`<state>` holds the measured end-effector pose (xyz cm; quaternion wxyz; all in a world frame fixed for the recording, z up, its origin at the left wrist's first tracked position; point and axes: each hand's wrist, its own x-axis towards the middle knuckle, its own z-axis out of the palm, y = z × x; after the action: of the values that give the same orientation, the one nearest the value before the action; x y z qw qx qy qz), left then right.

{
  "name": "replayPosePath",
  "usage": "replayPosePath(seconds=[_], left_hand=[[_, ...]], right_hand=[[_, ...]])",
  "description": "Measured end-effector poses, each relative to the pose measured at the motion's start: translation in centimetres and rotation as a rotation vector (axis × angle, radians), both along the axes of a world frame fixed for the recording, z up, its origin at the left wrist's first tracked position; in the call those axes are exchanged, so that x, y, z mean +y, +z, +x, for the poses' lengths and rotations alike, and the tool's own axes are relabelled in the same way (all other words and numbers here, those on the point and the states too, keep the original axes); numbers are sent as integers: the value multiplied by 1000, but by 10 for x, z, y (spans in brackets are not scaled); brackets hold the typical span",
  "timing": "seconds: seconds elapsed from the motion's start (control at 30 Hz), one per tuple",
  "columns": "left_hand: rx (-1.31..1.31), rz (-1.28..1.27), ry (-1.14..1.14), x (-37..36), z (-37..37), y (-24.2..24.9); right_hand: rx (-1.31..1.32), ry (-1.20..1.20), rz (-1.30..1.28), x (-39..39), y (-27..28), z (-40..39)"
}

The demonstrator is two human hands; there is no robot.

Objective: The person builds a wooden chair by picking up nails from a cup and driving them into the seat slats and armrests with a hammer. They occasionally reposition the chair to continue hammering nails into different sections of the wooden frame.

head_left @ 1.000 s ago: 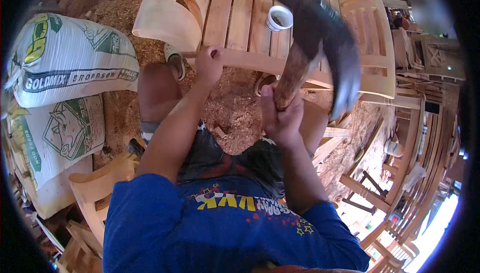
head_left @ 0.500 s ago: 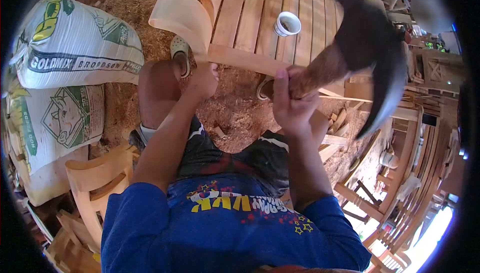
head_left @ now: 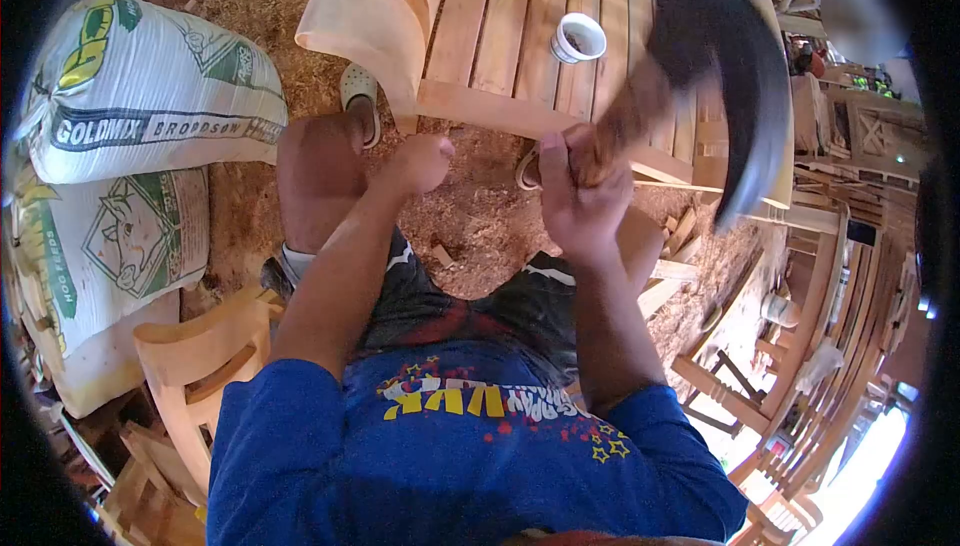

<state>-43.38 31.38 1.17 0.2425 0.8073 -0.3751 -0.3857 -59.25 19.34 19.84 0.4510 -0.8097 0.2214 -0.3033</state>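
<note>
My right hand [head_left: 588,191] is wrapped round the wooden handle of a hammer [head_left: 735,66], whose dark, curved head is blurred at the upper right. Just below the near edge of a slatted wooden seat [head_left: 490,111], my left hand [head_left: 425,163] is closed, and whatever its fingers may hold is hidden. A curved wooden panel [head_left: 365,11] with a slot rises at the seat's left end. On the slats sits a small white cup [head_left: 578,38] with small dark contents.
Stacked white feed sacks [head_left: 150,91] stand at the left. A wooden chair back [head_left: 205,351] is beside my left elbow. Wood offcuts [head_left: 680,236] lie on the sawdust-covered floor [head_left: 470,216], and slatted furniture [head_left: 850,326] fills the right.
My left hand has moved down and slightly right, away from the seat's edge and panel corner. The hammer has shifted up and left in my right hand.
</note>
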Motion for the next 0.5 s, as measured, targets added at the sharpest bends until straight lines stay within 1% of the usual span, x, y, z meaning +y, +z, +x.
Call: replayPosePath(seconds=[0.03, 0.07, 0.1, 0.13, 0.17, 0.2, 0.23, 0.27, 0.3, 0.33, 0.37, 0.47, 0.5], left_hand=[[0, 42, -90, -4, 2, 1], [-1, 82, -179, -7, 4, 0], [-12, 40, -148, -7, 4, -2], [-19, 0, -122, -5, 0, -9], [-26, -40, -98, -5, -5, -21], [-5, -60, -99, -4, -9, -60], [7, -85, -90, -7, -6, -119], [30, -29, -150, -2, -12, -123], [53, 26, -212, 3, -17, -125], [62, 135, -341, -2, -14, -68], [56, 235, -466, -10, -9, -34], [751, 128, -15, -3, -18, -62], [736, 164, -20, -8, -15, -50]], right_hand=[[-129, 24, -38, 1, -13, -2], [68, -2, 7, -4, -56, -13], [276, -15, 38, -9, -97, -23], [566, -37, -51, -22, -137, -31], [855, -62, -140, -28, -154, -37], [819, -105, -48, -22, -145, -32], [771, -140, 36, -15, -121, -14], [740, -169, 133, -6, -97, -4], [624, -165, 184, 5, -77, -5], [499, -161, 221, 8, -55, -2], [361, -156, 246, 7, -38, 4], [95, -24, -62, -1, -3, 5], [37, -31, -47, -2, -15, 5]])
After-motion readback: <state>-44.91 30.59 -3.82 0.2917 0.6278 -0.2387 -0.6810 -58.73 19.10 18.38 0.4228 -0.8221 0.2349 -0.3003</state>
